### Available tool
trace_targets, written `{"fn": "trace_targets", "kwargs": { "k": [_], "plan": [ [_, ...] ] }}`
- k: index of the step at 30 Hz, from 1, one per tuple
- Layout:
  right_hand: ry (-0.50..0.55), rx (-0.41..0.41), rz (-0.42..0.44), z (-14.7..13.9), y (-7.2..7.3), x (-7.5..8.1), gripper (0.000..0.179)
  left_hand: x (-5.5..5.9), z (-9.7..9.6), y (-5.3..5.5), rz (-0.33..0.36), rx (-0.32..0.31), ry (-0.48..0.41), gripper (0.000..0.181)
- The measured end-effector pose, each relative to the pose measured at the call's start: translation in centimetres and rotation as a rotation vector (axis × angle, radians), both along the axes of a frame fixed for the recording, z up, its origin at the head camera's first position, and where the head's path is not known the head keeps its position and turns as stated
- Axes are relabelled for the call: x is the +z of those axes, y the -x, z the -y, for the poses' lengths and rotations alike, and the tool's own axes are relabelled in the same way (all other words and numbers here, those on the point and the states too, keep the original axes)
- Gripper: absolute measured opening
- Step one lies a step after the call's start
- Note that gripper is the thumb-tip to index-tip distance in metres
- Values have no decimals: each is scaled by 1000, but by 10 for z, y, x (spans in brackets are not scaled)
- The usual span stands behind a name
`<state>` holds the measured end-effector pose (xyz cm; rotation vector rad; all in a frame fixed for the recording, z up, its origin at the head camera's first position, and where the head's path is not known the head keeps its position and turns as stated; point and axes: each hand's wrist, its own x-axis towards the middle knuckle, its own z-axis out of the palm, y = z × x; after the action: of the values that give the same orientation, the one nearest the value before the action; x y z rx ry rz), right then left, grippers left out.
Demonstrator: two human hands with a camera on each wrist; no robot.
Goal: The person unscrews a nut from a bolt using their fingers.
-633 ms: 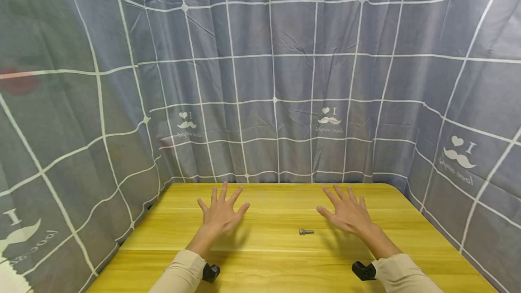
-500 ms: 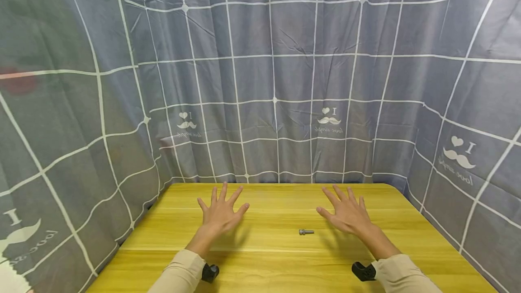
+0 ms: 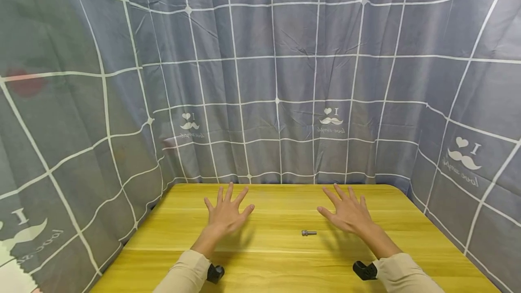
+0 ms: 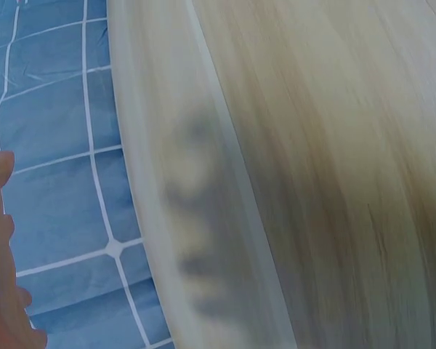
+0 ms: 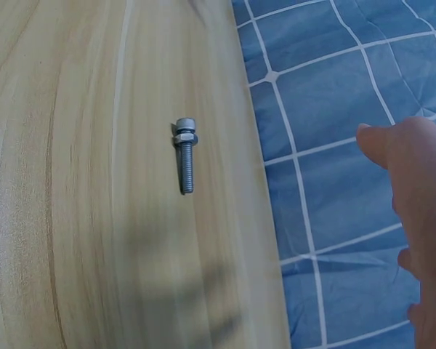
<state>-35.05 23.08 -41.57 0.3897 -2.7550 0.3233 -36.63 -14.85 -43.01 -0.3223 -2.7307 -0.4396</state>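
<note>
A small grey metal bolt point(image 3: 309, 233) lies on its side on the wooden table. In the right wrist view, a nut point(image 5: 185, 138) sits on the bolt's thread close to its cylindrical head. My right hand point(image 3: 348, 214) hovers above the tabletop to the right of the bolt, fingers spread and holding nothing. Over the left part of the table, my left hand point(image 3: 226, 217) is likewise raised with its fingers spread and nothing in it. Both cast shadows on the wood below. Each wrist view catches only the edge of its hand.
The yellowish wooden table point(image 3: 264, 266) has rounded far corners. A grey-blue curtain point(image 3: 297, 76) with white grid lines hangs around its back and sides. A black wrist mount point(image 3: 215, 273) is on the left sleeve, and another black mount point(image 3: 364, 270) on the right.
The head view has shifted slightly, so the bolt and curtain appear a little further right. My hands are a touch closer together, with fingers still spread. The bolt lies as before.
</note>
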Motion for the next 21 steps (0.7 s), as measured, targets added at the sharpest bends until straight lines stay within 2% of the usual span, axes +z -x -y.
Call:
{"fn": "trace_targets", "kwargs": {
  "k": [5,10,13,21],
  "plan": [
    [7,5,4,-3,-2,1,77,0,-14,0,-6,-30,-30,68],
    [18,13,5,-6,-1,-1,76,-10,-28,6,3,-56,-29,66],
    [20,22,5,-8,-1,-4,74,-14,-38,8,5,-95,-34,66],
    [39,68,1,-9,-4,-15,68,-14,-66,4,10,-178,-45,65]
  ]
}}
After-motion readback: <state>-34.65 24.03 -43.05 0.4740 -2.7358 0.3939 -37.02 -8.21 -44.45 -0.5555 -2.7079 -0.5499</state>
